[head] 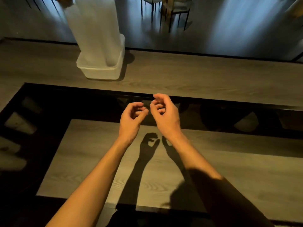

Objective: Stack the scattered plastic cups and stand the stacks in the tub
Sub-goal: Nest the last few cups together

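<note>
A white rectangular tub [100, 72] stands on the far wooden strip of the table, left of centre. Tall stacks of translucent plastic cups [95, 30] stand upright in it and rise out of the top of the view. My left hand [132, 118] and my right hand [164, 113] hover close together over the middle of the table, well in front of the tub. Both have loosely curled fingers and hold nothing. Pale cup-like shapes [19, 122] show in the dark glossy band at the left and one [246, 122] at the right; they may be reflections.
The table has a grey wood centre panel [229, 169] framed by a black glossy band [65, 99]. Beyond the far edge lies a shiny floor with chairs [175, 12]. My arms cast shadows on the panel.
</note>
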Demonstrator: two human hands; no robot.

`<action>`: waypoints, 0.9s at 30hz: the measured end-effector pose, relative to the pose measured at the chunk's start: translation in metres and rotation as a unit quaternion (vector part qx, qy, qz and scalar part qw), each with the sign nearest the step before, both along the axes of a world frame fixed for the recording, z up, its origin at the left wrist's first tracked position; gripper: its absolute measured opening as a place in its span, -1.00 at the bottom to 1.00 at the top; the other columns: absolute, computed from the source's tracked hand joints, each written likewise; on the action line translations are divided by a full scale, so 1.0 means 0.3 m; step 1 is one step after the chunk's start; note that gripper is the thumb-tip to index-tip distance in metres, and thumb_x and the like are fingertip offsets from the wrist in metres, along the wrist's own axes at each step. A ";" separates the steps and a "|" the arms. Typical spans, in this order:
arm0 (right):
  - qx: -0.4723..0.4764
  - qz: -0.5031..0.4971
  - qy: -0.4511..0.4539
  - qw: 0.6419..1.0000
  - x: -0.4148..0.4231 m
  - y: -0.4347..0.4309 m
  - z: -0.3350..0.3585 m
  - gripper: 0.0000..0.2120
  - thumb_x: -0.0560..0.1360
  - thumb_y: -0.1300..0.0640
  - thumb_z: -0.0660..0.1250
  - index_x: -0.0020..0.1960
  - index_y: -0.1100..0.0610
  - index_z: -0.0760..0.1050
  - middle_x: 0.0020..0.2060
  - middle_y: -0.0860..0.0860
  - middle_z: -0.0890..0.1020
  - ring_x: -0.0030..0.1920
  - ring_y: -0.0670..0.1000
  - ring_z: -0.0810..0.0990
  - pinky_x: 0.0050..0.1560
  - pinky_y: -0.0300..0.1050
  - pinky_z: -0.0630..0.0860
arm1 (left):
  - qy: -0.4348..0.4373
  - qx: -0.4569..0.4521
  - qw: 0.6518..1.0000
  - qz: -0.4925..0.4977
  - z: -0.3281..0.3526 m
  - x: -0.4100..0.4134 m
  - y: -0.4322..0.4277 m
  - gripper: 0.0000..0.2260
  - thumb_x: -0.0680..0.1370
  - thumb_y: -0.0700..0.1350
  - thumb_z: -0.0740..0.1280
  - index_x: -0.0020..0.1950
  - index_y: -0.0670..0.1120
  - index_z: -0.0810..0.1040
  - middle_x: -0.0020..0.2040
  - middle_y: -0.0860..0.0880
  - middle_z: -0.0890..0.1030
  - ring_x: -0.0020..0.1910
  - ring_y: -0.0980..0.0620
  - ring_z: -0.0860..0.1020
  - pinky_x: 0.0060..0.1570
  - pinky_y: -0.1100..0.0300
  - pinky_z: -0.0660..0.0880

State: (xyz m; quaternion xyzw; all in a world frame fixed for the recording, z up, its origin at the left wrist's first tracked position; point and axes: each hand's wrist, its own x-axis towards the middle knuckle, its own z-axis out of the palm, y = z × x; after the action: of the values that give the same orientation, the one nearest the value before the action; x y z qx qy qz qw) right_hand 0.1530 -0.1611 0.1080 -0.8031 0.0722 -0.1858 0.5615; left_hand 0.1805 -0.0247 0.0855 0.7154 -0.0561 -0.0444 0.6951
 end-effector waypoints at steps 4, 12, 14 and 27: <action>-0.020 -0.017 0.029 0.999 -0.052 -0.089 -0.170 -0.74 0.56 0.14 0.38 0.24 0.02 0.52 -0.01 -0.08 0.61 -0.10 -0.08 0.63 -0.12 -0.06 0.65 | 0.017 0.003 1.000 0.012 -0.152 -0.048 -0.082 -0.76 0.56 -0.23 0.44 0.21 -0.13 0.56 0.07 -0.14 0.65 0.03 0.01 0.63 0.06 0.07 0.57; 0.022 -0.056 0.117 0.991 0.007 -0.254 -0.492 -0.72 0.57 0.10 0.38 0.25 -0.07 0.48 -0.03 -0.14 0.60 -0.07 -0.11 0.62 -0.05 -0.08 0.65 | 0.030 0.008 0.999 0.023 -0.416 0.013 -0.244 -0.77 0.57 -0.20 0.42 0.22 -0.11 0.56 0.00 0.00 0.66 0.08 -0.11 0.66 0.08 0.06 0.58; 0.020 -0.069 0.131 0.989 0.059 -0.280 -0.565 -0.73 0.57 0.02 0.37 0.25 -0.10 0.45 -0.06 -0.14 0.60 -0.08 -0.12 0.63 0.00 0.02 0.64 | 0.020 0.008 0.999 0.027 -0.477 0.057 -0.289 -0.78 0.57 -0.22 0.42 0.21 -0.13 0.56 -0.01 -0.03 0.65 0.06 -0.06 0.66 0.09 0.10 0.58; -0.123 -0.161 0.220 0.954 0.311 -0.405 -0.870 -0.38 0.54 -0.24 0.31 0.50 -0.04 0.26 0.54 0.08 0.17 0.55 0.15 0.12 0.49 0.26 0.21 | 0.055 0.014 0.994 0.089 -0.861 0.204 -0.434 -0.74 0.55 -0.17 0.44 0.20 -0.01 0.50 -0.03 0.11 0.64 -0.06 0.32 0.62 -0.04 0.39 0.51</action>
State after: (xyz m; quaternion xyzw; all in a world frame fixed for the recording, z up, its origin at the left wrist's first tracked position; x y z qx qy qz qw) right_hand 0.2464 -0.2825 -0.1530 -0.8646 0.2989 -0.1003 0.3911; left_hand 0.2417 -0.1549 -0.1728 0.7236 0.0469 -0.0227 0.6883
